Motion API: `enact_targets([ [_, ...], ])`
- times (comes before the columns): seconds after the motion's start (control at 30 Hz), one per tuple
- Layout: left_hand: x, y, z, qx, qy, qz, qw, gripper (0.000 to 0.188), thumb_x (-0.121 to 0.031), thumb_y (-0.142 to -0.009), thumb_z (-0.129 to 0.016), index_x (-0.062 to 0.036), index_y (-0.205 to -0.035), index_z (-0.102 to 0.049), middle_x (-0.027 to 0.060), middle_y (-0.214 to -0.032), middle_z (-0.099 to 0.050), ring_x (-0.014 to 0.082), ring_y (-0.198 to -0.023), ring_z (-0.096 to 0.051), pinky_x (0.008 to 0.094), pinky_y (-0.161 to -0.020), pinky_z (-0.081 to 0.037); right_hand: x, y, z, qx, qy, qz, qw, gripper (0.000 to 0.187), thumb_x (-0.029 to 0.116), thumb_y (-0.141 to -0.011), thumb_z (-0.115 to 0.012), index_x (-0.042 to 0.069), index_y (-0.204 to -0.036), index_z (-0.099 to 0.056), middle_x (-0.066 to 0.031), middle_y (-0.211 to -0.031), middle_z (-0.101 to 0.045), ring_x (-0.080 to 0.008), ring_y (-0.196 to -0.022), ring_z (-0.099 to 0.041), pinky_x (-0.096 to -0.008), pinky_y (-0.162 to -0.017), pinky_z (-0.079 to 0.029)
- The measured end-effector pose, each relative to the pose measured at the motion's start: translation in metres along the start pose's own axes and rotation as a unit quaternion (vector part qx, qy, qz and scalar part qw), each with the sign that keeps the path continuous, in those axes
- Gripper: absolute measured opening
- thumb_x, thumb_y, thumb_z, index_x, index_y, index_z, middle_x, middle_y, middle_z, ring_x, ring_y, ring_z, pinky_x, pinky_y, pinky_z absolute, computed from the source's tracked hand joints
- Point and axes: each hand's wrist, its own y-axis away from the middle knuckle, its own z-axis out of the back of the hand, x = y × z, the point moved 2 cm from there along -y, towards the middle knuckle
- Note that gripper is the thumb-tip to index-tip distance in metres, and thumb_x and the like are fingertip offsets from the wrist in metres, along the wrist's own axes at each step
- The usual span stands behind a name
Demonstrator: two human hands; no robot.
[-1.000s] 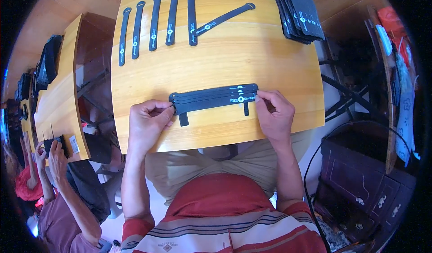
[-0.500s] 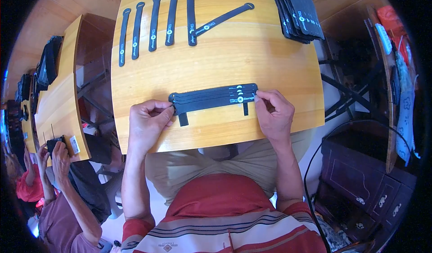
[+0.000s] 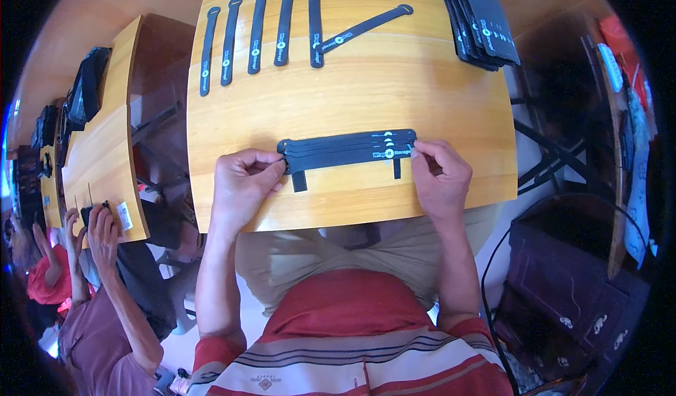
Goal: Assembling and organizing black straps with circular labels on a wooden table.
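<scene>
A fanned stack of black straps (image 3: pixel 345 151) with pale print lies crosswise near the front edge of the wooden table (image 3: pixel 352 103). My left hand (image 3: pixel 243 184) pinches the stack's left end, thumb against fingers, beside the strap holes. At the opposite end, my right hand (image 3: pixel 440 177) pinches the printed right tip. Two short black tabs stick out below the stack, a wider left tab (image 3: pixel 300 181) and a narrower right tab (image 3: pixel 397 168). How many layers lie beneath the top strap is hidden.
Farther back, several single straps (image 3: pixel 258 33) lie in a row, with one slanted strap (image 3: pixel 366 28) touching the last. A thick pile of black straps (image 3: pixel 482 22) sits at the far right corner. Leftward, a co-worker's hands (image 3: pixel 102 234) work at another table (image 3: pixel 105 149). A dark cabinet (image 3: pixel 556 283) stands right.
The whole view has shifted slightly, with the table and straps appearing farther right. Both my hands keep their pinch on the strap stack's ends. The co-worker's hands have moved a little.
</scene>
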Motion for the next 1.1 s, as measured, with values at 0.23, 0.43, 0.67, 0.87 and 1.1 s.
enact_targets([
  [0.23, -0.0008, 0.0011, 0.0021, 0.001, 0.002, -0.002, 1.0, 0.008, 0.0, -0.09, -0.072, 0.0047, -0.096, -0.073, 0.0065, -0.076, -0.072, 0.0076, -0.065, -0.065, 0.0214, -0.06, -0.054, 0.0019, -0.0007, -0.0013, -0.001, 0.002, 0.011, 1.0, 0.009, -0.003, -0.084, -0.069, -0.001, -0.093, -0.07, -0.0125, -0.083, -0.069, -0.0197, -0.069, -0.068, -0.0299, -0.062, -0.053],
  [0.43, 0.003, 0.0, 0.0016, -0.002, 0.011, 0.0, 1.0, 0.009, -0.001, -0.089, -0.073, 0.0048, -0.096, -0.073, 0.0062, -0.076, -0.071, 0.0075, -0.065, -0.065, 0.0212, -0.061, -0.054, -0.0022, 0.001, -0.0022, -0.003, -0.002, 0.009, 1.0, 0.01, -0.003, -0.084, -0.07, -0.001, -0.093, -0.071, -0.0121, -0.083, -0.069, -0.0189, -0.068, -0.067, -0.0291, -0.061, -0.052],
  [0.67, 0.0004, -0.0005, -0.0015, 0.002, 0.016, 0.0, 1.0, 0.009, 0.001, -0.089, -0.072, 0.0057, -0.096, -0.073, 0.0068, -0.077, -0.072, 0.0077, -0.066, -0.065, 0.0211, -0.062, -0.054, -0.0058, 0.0005, -0.0007, -0.006, -0.001, 0.01, 1.0, 0.008, -0.003, -0.084, -0.07, -0.001, -0.092, -0.07, -0.0116, -0.082, -0.069, -0.0177, -0.068, -0.066, -0.0282, -0.061, -0.051],
  [0.87, 0.008, -0.0015, 0.0024, 0.01, 0.017, -0.033, 0.999, 0.008, -0.002, -0.091, -0.073, 0.0032, -0.097, -0.074, 0.0068, -0.078, -0.072, 0.0077, -0.065, -0.065, 0.0211, -0.06, -0.054, -0.004, 0.0001, -0.0027, -0.003, -0.009, 0.008, 1.0, 0.008, -0.003, -0.084, -0.07, -0.001, -0.092, -0.07, -0.0126, -0.084, -0.069, -0.0181, -0.069, -0.067, -0.0285, -0.063, -0.052],
  [1.1, 0.0079, -0.002, 0.0011, 0.009, -0.003, -0.024, 1.0, 0.008, -0.003, -0.091, -0.073, 0.0033, -0.097, -0.074, 0.0071, -0.078, -0.072, 0.0082, -0.065, -0.065, 0.0218, -0.061, -0.055, -0.0027, 0.0, -0.0006, 0.009, 0.006, 0.004, 1.0, 0.008, -0.003, -0.085, -0.069, -0.002, -0.093, -0.07, -0.0129, -0.084, -0.07, -0.0181, -0.07, -0.067, -0.0288, -0.063, -0.052],
])
